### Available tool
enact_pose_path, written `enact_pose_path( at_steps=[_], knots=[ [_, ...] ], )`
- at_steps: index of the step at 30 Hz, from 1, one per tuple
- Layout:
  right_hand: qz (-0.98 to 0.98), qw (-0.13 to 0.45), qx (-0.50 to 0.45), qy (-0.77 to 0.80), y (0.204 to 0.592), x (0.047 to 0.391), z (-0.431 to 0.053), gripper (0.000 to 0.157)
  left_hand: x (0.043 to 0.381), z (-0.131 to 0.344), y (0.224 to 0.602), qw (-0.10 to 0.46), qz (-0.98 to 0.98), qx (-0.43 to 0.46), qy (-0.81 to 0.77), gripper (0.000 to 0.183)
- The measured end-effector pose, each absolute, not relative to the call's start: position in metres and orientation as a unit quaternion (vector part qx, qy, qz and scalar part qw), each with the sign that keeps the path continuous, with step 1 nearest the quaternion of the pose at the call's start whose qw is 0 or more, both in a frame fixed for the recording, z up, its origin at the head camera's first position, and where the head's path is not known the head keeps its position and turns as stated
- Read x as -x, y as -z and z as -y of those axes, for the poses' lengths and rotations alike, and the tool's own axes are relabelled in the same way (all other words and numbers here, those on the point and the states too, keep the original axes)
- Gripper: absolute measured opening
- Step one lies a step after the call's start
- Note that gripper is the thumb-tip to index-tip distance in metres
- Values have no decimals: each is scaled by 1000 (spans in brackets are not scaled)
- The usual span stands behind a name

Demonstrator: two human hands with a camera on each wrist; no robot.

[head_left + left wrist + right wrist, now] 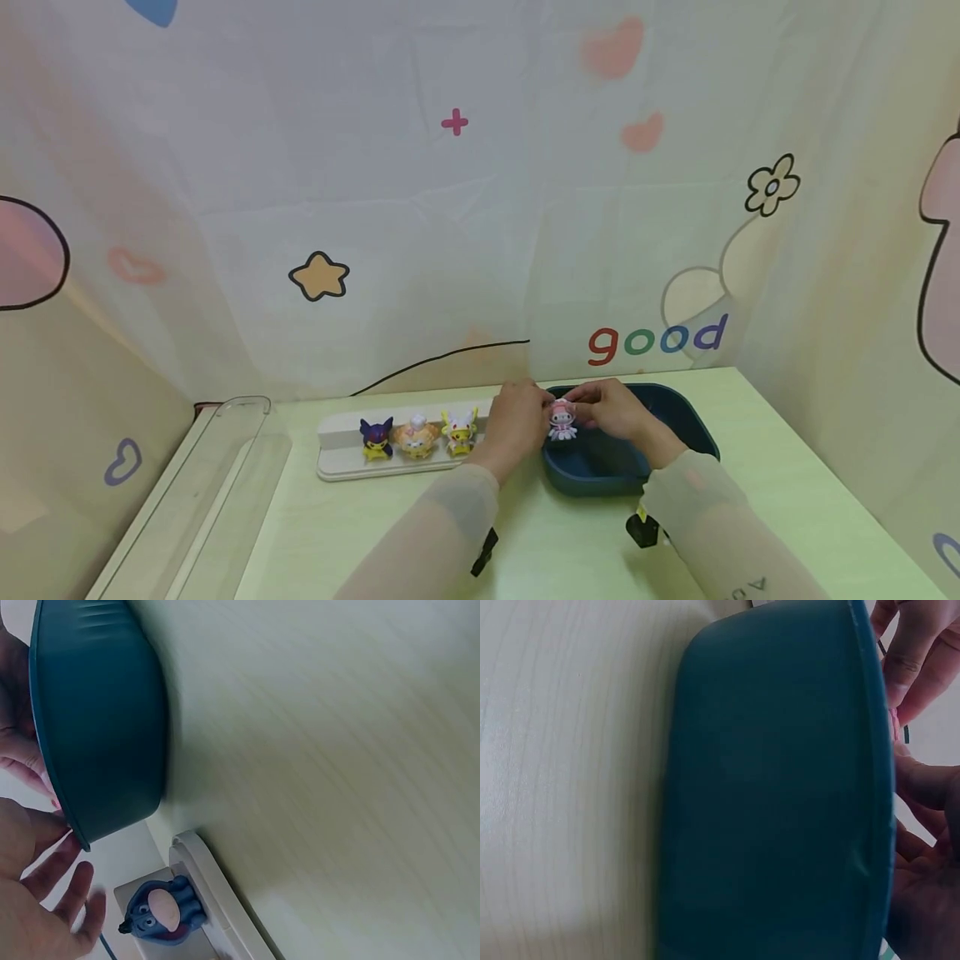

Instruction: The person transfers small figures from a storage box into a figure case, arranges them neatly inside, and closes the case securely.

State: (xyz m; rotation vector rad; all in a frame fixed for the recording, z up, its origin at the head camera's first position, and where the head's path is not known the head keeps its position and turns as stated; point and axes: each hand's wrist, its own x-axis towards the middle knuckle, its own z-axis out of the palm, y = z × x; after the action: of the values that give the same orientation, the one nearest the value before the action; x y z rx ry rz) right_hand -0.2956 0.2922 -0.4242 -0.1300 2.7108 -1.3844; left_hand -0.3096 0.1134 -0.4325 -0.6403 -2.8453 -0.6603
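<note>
A small pink-and-white figurine [562,421] is held upright over the left side of a dark teal basin [600,485]. The fingertips of my right hand [618,414] pinch it from the right. From the left, my left hand [517,423] grips its other side, with the remaining fingers [75,896] spread loosely beside the basin rim. In the right wrist view only a bit of pink shows between both hands' fingertips, as the basin wall hides the rest. Behind my left hand, a blue donkey figurine [161,911] sits on the white stepped stand [360,477].
Three more figurines line the stand: one with dark purple ears [377,439], a fluffy orange one [417,437] and a white-and-yellow one [460,432]. A clear plastic cover [232,483] lies at the table's left. A printed cloth [450,208] hangs behind the table.
</note>
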Motion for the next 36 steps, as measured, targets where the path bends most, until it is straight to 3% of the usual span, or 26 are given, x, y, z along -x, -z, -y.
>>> enact_pose_path(
  at_steps=[28,36],
  knots=[
    [-925,36,-11,378,437,302,-279,24,304,-115,439,39,964,240,106,22],
    [-931,15,-5,365,429,296,-288,27,304,-116,438,83,952,261,136,27]
  ],
)
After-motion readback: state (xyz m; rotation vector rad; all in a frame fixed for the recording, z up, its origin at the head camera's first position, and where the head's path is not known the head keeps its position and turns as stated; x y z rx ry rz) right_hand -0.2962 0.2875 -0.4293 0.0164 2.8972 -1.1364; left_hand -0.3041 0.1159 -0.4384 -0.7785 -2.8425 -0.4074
